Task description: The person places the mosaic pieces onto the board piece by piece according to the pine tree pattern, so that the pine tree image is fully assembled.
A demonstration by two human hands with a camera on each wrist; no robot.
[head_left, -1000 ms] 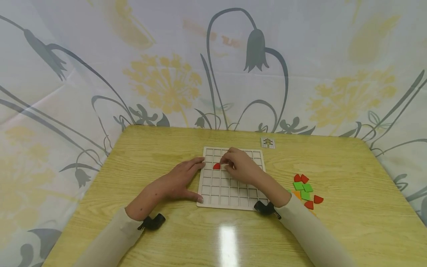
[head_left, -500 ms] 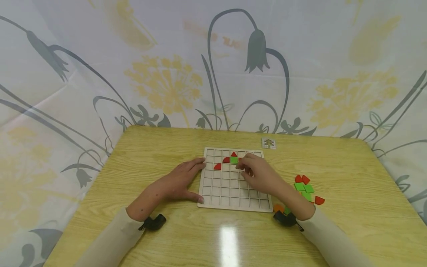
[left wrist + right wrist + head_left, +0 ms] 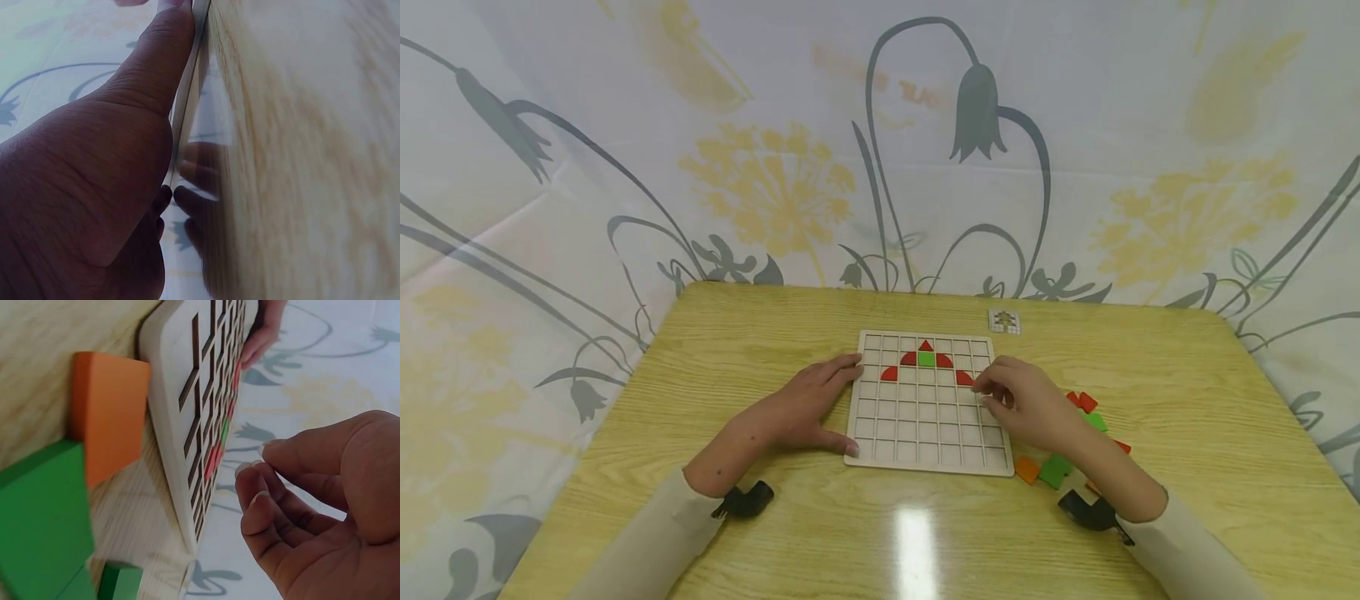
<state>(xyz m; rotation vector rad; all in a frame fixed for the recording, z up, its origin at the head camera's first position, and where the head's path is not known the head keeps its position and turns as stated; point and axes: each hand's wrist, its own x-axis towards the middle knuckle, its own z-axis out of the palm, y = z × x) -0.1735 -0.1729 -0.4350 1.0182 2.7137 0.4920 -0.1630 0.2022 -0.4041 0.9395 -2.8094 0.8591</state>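
Observation:
A pale gridded board [image 3: 906,429] lies on the table in the head view. My left hand [image 3: 797,406] rests along its left edge, fingers stretched to the upper side and thumb at the near corner. Set in the grid are a red triangle [image 3: 926,346], a green square [image 3: 927,359] below it, and red quarter-circles, one [image 3: 888,375] at the left and another [image 3: 964,378] at the right. My right hand [image 3: 1026,404] hovers at the board's right edge beside that last piece. In the right wrist view its fingers [image 3: 256,515] are loosely bent, with nothing between them and the thumb.
Right of the board lie loose pieces, among them an orange one [image 3: 1027,469], a green one [image 3: 1056,471] and red ones [image 3: 1087,402], partly under my right forearm. A small pattern card [image 3: 1004,322] lies behind the board. A patterned cloth [image 3: 775,200] hangs behind the table.
My right hand has moved rightward from over the board's left half to its right edge, uncovering the red and green pieces in the grid. The left hand has stayed put.

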